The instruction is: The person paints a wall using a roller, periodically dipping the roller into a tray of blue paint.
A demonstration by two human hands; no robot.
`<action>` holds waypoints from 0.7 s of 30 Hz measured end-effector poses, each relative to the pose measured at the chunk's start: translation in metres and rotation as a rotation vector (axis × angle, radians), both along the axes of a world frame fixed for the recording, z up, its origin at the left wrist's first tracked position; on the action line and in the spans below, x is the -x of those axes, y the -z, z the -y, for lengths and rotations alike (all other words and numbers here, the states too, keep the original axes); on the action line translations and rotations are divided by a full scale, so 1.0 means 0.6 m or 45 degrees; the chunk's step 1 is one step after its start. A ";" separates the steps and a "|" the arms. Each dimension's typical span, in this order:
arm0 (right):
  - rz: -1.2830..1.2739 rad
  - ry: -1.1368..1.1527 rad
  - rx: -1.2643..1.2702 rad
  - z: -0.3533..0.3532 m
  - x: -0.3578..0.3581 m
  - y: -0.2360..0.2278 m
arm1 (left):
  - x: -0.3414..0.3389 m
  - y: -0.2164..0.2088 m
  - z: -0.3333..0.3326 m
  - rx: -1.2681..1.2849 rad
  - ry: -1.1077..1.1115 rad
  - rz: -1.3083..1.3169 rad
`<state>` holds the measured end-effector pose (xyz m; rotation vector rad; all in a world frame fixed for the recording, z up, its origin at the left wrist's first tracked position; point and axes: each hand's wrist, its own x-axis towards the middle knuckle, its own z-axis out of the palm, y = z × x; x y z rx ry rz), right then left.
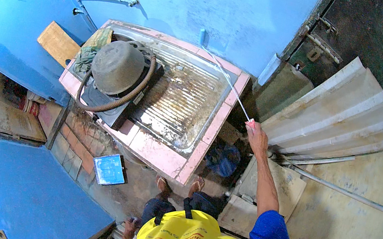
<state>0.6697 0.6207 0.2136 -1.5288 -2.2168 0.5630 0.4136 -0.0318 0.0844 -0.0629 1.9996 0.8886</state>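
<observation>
I count one roller (228,77) by the blue wall (189,0), gripped in the right hand (257,137), and one blue tray (109,170), but cannot tell whether the left hand (129,228) is closed.

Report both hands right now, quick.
Left hand: grip cannot be told, too small and unclear.
Right hand: closed, holding the pink roller handle.

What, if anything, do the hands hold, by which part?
The right hand grips a paint roller by its reddish handle. Whether the left hand holds anything, I can't tell.
</observation>
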 end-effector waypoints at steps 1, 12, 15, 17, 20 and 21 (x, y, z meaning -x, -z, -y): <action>0.063 0.021 0.050 -0.007 0.014 0.003 | -0.008 -0.010 -0.006 0.004 -0.021 0.013; 0.003 -0.108 0.003 -0.072 0.169 0.009 | -0.030 -0.008 -0.019 -0.107 -0.169 0.073; -0.004 -0.072 0.048 -0.065 0.151 0.008 | -0.029 -0.019 -0.039 -0.002 -0.077 -0.042; -0.015 -0.047 0.086 -0.052 0.125 0.000 | -0.024 0.002 -0.026 -0.029 -0.058 -0.032; -0.024 -0.002 0.121 -0.025 0.062 -0.015 | -0.010 0.053 0.003 -0.191 -0.026 0.031; -0.031 0.009 0.131 -0.017 0.043 -0.023 | -0.007 0.065 0.005 -0.159 -0.021 0.041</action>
